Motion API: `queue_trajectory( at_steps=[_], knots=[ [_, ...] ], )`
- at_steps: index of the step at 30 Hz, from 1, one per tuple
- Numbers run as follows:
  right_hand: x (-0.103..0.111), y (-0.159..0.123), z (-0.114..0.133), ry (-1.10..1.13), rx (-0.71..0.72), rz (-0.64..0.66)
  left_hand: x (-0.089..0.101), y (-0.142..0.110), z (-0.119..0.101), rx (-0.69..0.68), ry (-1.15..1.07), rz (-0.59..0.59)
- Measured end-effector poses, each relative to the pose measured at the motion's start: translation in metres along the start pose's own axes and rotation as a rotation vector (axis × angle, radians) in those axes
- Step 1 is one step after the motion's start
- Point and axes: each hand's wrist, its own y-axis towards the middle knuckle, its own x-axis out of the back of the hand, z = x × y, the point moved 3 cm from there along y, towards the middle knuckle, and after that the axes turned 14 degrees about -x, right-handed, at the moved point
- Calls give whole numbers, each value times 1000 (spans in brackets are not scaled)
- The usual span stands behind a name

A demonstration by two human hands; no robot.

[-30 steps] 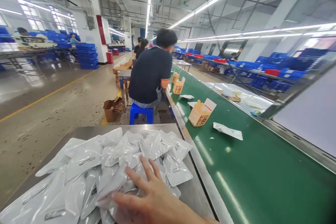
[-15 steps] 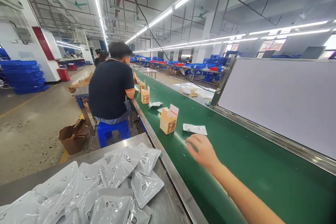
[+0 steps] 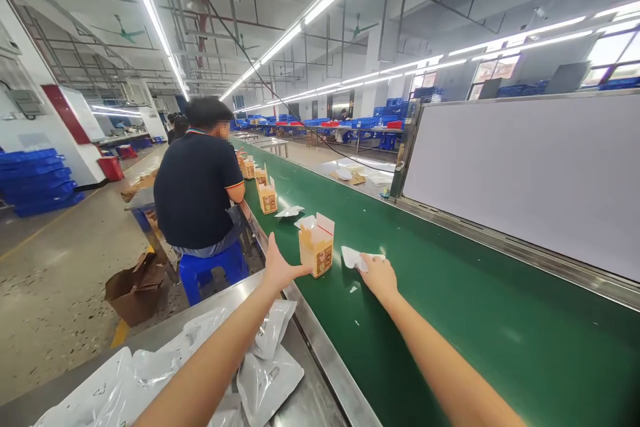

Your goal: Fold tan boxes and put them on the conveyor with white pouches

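Note:
A small open orange carton [image 3: 317, 245] with a white flap stands on the green conveyor belt [image 3: 450, 320]. My left hand [image 3: 280, 267] is stretched out, fingers apart, with its thumb just short of the carton's near side. My right hand [image 3: 376, 273] lies on a white plastic packet [image 3: 354, 257] on the belt right of the carton, fingers pressed onto its edge. A heap of white sealed pouches [image 3: 260, 360] lies on the steel table [image 3: 320, 407] below my arms.
A person in a dark shirt [image 3: 195, 190] sits on a blue stool [image 3: 207, 270] ahead, at the belt's left edge. More open cartons [image 3: 267, 197] and a packet [image 3: 289, 211] lie further along the belt. A white panel [image 3: 525, 173] lines the right side. A torn cardboard box [image 3: 135, 287] is on the floor.
My left arm has come into view and reached toward the carton. My right hand has moved forward from the bare belt onto the white packet. The view has swung further right.

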Motion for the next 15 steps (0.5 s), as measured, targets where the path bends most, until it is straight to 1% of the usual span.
queue_trajectory(
  at_steps=[2, 4, 7, 9, 11, 13, 15],
  knots=[
    [7, -9, -4, 76, 61, 16, -31, 20, 7, 0, 4, -14],
    [23, -19, -9, 178, 106, 21, -58, 28, 12, 13, 4, -10],
    [57, -44, -21, 360, 157, 11, -84, 29, 14, 44, -20, -30],
    [84, -65, -28, 462, 187, 10, -95, 22, 8, 30, -48, -37],
    [113, -88, -31, 537, 228, 9, -102, 9, -3, -43, -82, -49],
    [145, -110, -27, 615, 306, -2, -105, -11, -18, -156, -118, -83],
    [174, -129, -20, 639, 398, -3, -106, -38, -35, -268, -154, -143]
  ],
)
